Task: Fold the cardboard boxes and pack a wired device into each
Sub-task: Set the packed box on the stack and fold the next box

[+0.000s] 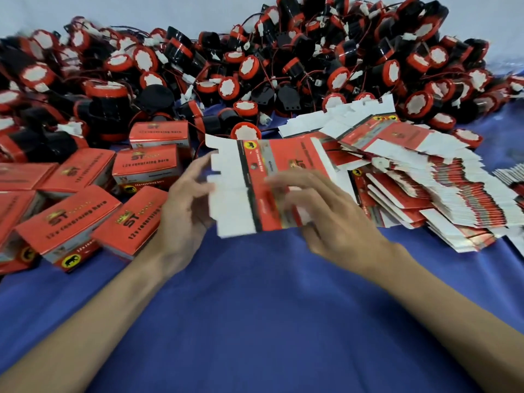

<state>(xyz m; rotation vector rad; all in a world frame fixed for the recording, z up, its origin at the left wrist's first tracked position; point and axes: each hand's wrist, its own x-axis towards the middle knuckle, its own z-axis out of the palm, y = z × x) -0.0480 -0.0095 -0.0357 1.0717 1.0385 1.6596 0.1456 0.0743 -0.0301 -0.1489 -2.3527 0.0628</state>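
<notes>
A flat, unfolded red and white cardboard box [249,191] hangs just above the blue cloth in the middle of the view. My left hand [184,211] holds its white flap end, with the fingers behind the card. My right hand [326,211] grips the red end, fingers curled over the front and blurred by motion. A big heap of black and red wired devices [255,66] fills the back of the table. Flat box blanks [425,188] lie fanned out to the right.
Several folded red boxes [73,217] lie at the left, some on their sides. The blue cloth [255,307] covers the table towards me. A pale wall stands behind the heap of devices.
</notes>
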